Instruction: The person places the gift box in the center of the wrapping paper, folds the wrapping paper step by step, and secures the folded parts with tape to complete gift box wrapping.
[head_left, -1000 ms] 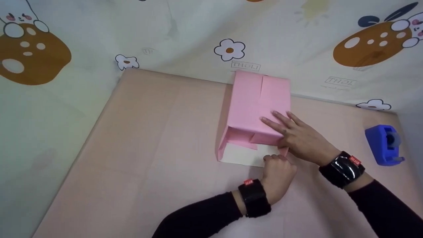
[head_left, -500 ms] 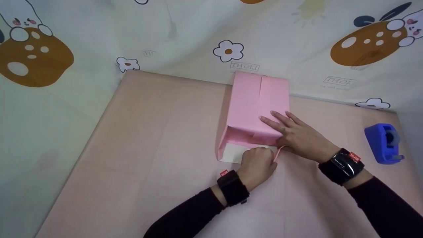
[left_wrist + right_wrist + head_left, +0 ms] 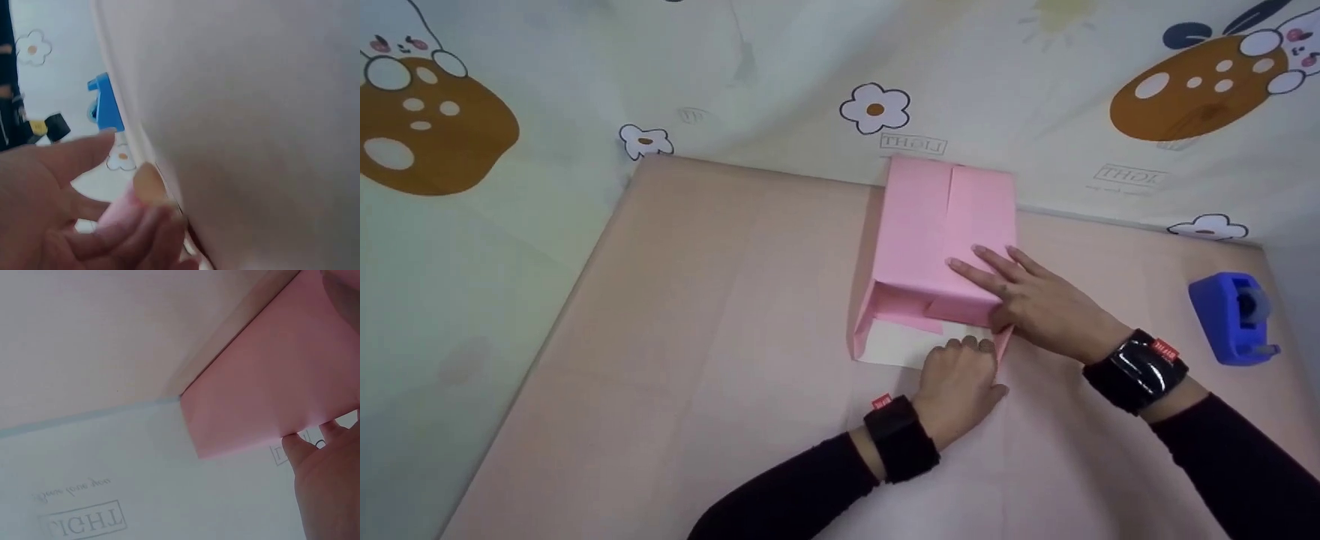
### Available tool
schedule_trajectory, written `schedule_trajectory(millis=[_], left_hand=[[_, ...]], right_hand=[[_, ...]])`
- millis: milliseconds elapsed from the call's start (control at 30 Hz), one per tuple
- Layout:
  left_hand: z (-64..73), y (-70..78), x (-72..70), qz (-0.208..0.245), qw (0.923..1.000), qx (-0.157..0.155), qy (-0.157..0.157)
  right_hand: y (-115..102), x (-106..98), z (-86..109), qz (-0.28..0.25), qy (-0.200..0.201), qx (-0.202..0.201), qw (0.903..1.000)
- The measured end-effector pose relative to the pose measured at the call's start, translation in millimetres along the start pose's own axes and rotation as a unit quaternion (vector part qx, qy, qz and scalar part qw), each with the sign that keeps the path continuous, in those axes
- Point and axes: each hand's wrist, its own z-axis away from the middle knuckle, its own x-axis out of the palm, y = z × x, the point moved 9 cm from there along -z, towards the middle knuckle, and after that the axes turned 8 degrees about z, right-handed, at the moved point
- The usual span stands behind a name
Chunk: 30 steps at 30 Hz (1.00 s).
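A pink paper bag lies on the table, its open end towards me. A white inner panel shows at the mouth. My right hand rests on the bag's upper face with fingers spread and straight; its thumb bends down at the right side edge. In the right wrist view, the bag's side stands beside the hand. My left hand is at the mouth's lower right, fingers curled over the white panel beside the right side flap. The left wrist view shows its thumb held apart from the curled fingers.
A blue tape dispenser stands near the table's right edge. The patterned cloth hangs behind the table, and the bag's far end reaches its back edge. Pinkish covering spreads over the table left of the bag.
My left hand first moved left across the mouth with the right side flap pulled along, then came back slightly right and its thumb spread away. The right hand has kept its place.
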Motion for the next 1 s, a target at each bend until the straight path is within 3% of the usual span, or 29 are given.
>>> schedule_trajectory(millis=[133,233,433,633,800,900,1000], left_hand=[[-3.6,20.9,-3.9,-0.094,0.9929,0.023,0.069],[-5.4,31.8,-2.8,-0.129,0.9868,0.031,0.093],[-5.6,32.7,-0.1,-0.147,0.9851,-0.001,0.089],[-11.4,35.9,-2.7,-0.176,0.9795,-0.007,0.097],[-17.0,36.3,3.9,-0.181,0.9804,-0.013,0.077],[-17.1,35.3,4.6,-0.176,0.9816,-0.016,0.072],[-15.8,35.9,2.9,-0.171,0.9826,-0.012,0.070]], right_hand=[[2,0,2.0,-0.051,-0.001,0.004,0.9987],[3,1,1.3,-0.094,-0.010,0.006,0.9955],[2,2,-0.9,-0.130,-0.033,0.011,0.9909],[2,1,-0.7,-0.106,-0.029,0.015,0.9938],[2,1,-1.4,-0.092,-0.022,0.015,0.9954],[1,2,-0.7,-0.123,-0.028,0.018,0.9918],[3,-2,4.8,-0.197,-0.024,0.041,0.9792]])
